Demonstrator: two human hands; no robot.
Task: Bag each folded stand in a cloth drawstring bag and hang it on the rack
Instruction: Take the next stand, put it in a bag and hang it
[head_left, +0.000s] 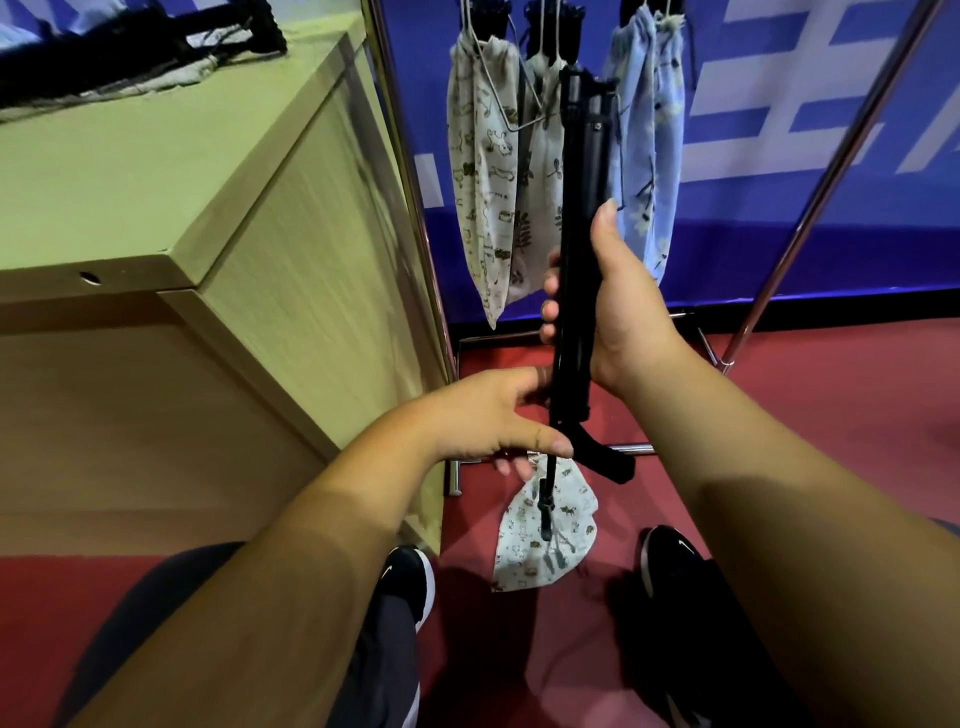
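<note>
The folded stand (582, 208), black and slim, stood nearly upright in mid-air in front of the rack (410, 182), its top level with the hanging bags and its angled lower end down near the left hand. The right hand (618, 312) gripped it around the middle, the thumb lying up along the shaft and the fingers (550, 312) curled round from behind. A thin black strap (545, 499) dangled from the stand's lower end. The left hand (483, 415) sat just beside that end, thumb and forefinger stretched toward it, while its lower fingers pinched the top of a pale printed cloth bag (545, 535), which hung limp below the hand, behind the strap. On the rack two cream printed bags (483, 182) and two blue floral bags (649, 156) hung by their cords, close together. To the left a light wooden tabletop (156, 171) carried more black stands (130, 52) at its far end. Below, black shoes (410, 577) stood on a red floor (831, 415)
</note>
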